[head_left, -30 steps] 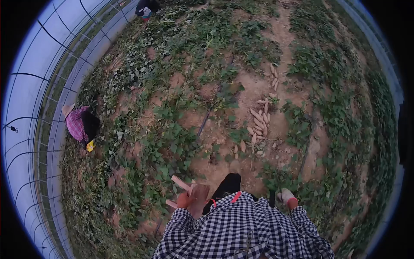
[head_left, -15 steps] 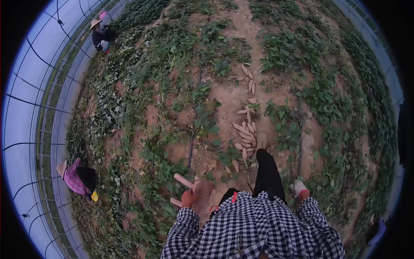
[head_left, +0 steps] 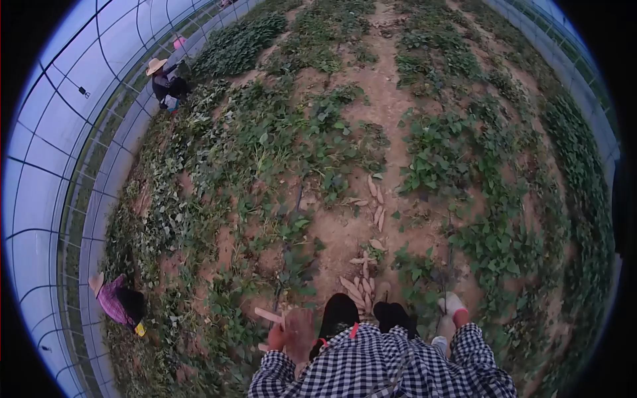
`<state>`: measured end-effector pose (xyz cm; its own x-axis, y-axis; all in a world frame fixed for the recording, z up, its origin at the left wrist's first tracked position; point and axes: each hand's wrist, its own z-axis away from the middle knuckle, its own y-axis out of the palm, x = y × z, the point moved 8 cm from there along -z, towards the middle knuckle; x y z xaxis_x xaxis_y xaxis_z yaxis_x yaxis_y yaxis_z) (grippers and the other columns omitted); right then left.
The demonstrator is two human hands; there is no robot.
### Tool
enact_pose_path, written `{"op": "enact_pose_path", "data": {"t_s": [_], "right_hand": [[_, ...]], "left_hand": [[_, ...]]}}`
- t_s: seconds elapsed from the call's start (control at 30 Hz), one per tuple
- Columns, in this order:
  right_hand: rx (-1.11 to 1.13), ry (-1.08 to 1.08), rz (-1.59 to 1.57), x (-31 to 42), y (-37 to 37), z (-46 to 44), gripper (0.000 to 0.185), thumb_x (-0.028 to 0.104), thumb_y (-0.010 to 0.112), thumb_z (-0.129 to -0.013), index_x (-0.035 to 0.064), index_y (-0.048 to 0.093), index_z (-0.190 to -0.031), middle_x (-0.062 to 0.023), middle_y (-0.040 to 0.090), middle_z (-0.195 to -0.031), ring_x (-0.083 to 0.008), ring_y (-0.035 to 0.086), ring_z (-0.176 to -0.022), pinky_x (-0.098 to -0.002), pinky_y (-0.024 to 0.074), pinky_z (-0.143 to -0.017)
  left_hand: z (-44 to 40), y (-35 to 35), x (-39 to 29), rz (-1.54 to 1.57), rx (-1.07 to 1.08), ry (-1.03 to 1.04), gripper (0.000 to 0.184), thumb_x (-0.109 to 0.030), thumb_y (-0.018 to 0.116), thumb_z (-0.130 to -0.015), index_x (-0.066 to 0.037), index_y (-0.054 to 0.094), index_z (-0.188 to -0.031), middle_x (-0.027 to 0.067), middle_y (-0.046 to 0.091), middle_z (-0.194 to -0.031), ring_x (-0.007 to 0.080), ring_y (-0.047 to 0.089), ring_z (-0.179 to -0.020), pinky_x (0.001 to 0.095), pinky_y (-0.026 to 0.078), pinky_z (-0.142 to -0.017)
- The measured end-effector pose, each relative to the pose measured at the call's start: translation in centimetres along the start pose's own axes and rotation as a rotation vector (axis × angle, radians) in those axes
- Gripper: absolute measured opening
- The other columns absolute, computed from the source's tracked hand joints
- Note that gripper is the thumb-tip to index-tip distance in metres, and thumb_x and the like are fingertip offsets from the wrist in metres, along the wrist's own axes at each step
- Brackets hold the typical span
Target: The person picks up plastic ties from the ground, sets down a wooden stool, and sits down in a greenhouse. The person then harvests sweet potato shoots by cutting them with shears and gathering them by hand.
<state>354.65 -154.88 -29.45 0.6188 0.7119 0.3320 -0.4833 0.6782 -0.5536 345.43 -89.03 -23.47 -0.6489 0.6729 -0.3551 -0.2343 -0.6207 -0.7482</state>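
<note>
On the left, a small wooden stool point(head_left: 302, 330) with a reddish-brown board and pale legs is carried low beside my body. My left hand point(head_left: 277, 339) is closed around it, near a jutting leg. My right hand point(head_left: 452, 304), in a pale glove with a red cuff, hangs low on the right. Its fingers look curled in, and a pale form shows just below it; what it grips, if anything, I cannot make out. Between and ahead of my feet lies a pile of sweet potatoes point(head_left: 359, 290), with several more sweet potatoes point(head_left: 376, 198) farther up the furrow.
Green vines point(head_left: 424, 162) grow in rows on both sides of a bare soil path point(head_left: 385, 99). One person in a straw hat point(head_left: 162, 83) crouches at the far left; another in a plaid top point(head_left: 119, 300) bends nearer. A framed plastic greenhouse wall point(head_left: 99, 219) curves along the left.
I have moved forward along the row, and the sweet potato pile is now closer to my feet. The stool stays in my left hand. My right hand appears slightly farther left.
</note>
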Motion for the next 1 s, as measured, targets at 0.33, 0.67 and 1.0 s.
{"op": "enact_pose_path", "data": {"t_s": [0.33,0.67,1.0], "right_hand": [[0.064,-0.106,0.059,7.5,-7.4,-11.9,0.034,0.026,0.059,-0.078,-0.0022,0.062,-0.098,-0.0240,0.065,-0.083,-0.0376,0.063,-0.081,-0.0439,0.0492,-0.070],[-0.011,-0.106,0.073,24.6,-21.7,-29.1,0.034,0.025,0.058,-0.079,-0.0024,0.062,-0.098,-0.0239,0.065,-0.082,-0.0374,0.064,-0.080,-0.0439,0.0492,-0.070],[-0.069,0.130,-0.009,29.4,-35.0,-37.3,0.033,0.025,0.057,-0.079,-0.0025,0.061,-0.097,-0.0239,0.065,-0.082,-0.0372,0.064,-0.079,-0.0439,0.0492,-0.069]], "left_hand": [[-10.8,-0.4,-13.5,-0.155,0.083,-0.072,0.064,-0.042,0.080,-0.061,-0.006,0.064,-0.111,0.0178,0.067,-0.102,0.0349,0.064,-0.094,0.0436,0.050,-0.084],[-32.1,-0.2,-22.8,-0.082,0.133,-0.009,0.056,-0.039,0.080,-0.063,-0.004,0.066,-0.105,0.0187,0.068,-0.094,0.0351,0.066,-0.088,0.0448,0.052,-0.076],[-56.9,-9.7,-54.5,-0.195,0.007,0.262,0.059,-0.038,0.079,-0.062,-0.003,0.064,-0.106,0.0205,0.068,-0.090,0.0366,0.065,-0.086,0.0458,0.052,-0.073]]}}
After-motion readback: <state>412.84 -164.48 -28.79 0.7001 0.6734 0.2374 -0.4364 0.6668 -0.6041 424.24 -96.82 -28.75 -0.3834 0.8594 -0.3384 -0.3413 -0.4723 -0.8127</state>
